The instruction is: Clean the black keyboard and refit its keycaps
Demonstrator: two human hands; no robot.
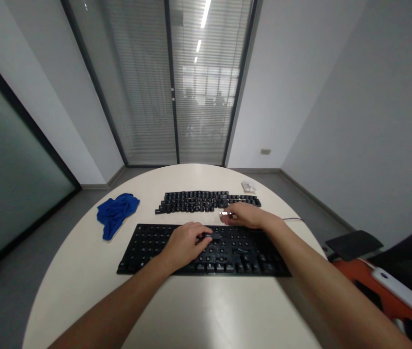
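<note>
- The black keyboard [144, 247] lies flat across the middle of the counter [206, 310]; it looks light and fairly stiff, best held by its frame edges.
- The left hand [187, 240] rests over it, fingers loosely curled; whether they grip anything, I cannot tell.
- The right hand [240, 214], just beyond the keyboard, pinches a slim shiny piece [225, 213], probably hard and slippery; its exact shape is too small to make out.
- Black keycaps [191, 202] sit in rows farther back, likely light and easily scattered, best taken by their sides.
- The pale, smooth counter also carries a soft-looking blue cloth [117, 213] and a clear packet [248, 187].
- Beyond stand glass panels [147, 87] with blinds and plain walls [373, 106].
</note>
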